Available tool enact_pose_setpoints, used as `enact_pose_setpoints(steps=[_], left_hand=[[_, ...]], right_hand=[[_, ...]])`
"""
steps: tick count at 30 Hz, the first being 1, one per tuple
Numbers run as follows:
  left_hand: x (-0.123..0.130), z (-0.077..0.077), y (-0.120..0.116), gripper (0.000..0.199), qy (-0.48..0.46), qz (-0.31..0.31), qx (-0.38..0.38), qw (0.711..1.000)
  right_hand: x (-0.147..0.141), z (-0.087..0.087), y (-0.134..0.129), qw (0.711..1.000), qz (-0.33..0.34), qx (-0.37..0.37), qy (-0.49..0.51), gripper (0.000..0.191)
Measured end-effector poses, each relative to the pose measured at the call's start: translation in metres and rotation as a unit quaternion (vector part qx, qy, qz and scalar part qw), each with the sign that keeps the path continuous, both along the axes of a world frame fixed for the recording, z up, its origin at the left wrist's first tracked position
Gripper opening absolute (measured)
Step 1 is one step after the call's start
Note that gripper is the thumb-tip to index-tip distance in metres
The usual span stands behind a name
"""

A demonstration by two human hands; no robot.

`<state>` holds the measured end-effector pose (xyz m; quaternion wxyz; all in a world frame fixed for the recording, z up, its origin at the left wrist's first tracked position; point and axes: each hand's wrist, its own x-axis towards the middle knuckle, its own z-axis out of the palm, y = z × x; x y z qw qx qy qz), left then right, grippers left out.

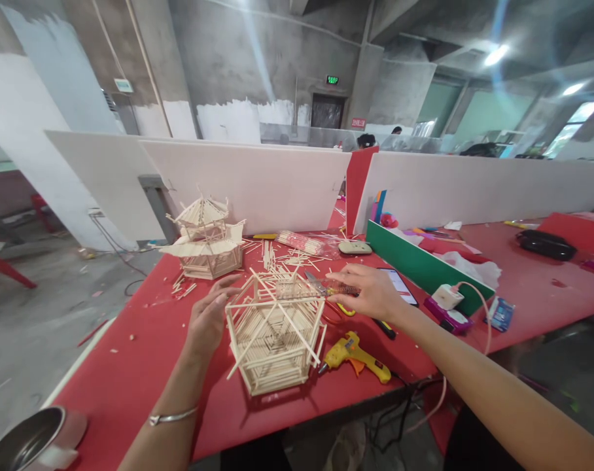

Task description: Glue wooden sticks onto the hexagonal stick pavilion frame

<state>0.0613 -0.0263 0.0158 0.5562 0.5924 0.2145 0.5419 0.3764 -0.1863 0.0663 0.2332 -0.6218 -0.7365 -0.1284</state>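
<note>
A hexagonal frame of thin wooden sticks (277,333) stands on the red table in front of me, with sticks crossing over its top opening. My left hand (209,317) is at its left side, fingers stretched out and apart; whether the fingertips touch the sticks I cannot tell. Between the fingers of my right hand (368,288) is a clear ruler (301,290), reaching left over the frame's back rim. Scissors (316,282) lie partly hidden behind that hand. A yellow glue gun (356,356) lies right of the frame.
A stick pagoda model (206,242) stands at the back left. Loose sticks (290,258), a phone (399,286) and a green board (424,265) are behind and to the right. A mug (36,438) is at the lower left; a white charger (447,296) trails a cable.
</note>
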Motion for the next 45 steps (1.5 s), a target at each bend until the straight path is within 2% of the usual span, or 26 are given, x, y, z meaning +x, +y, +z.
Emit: enact_pose_setpoints(steps=[45], left_hand=[[-0.003, -0.006, 0.003, 0.022, -0.006, -0.019, 0.013, 1.000]], right_hand=[[-0.011, -0.006, -0.005, 0.999, -0.030, 0.039, -0.012, 0.041]])
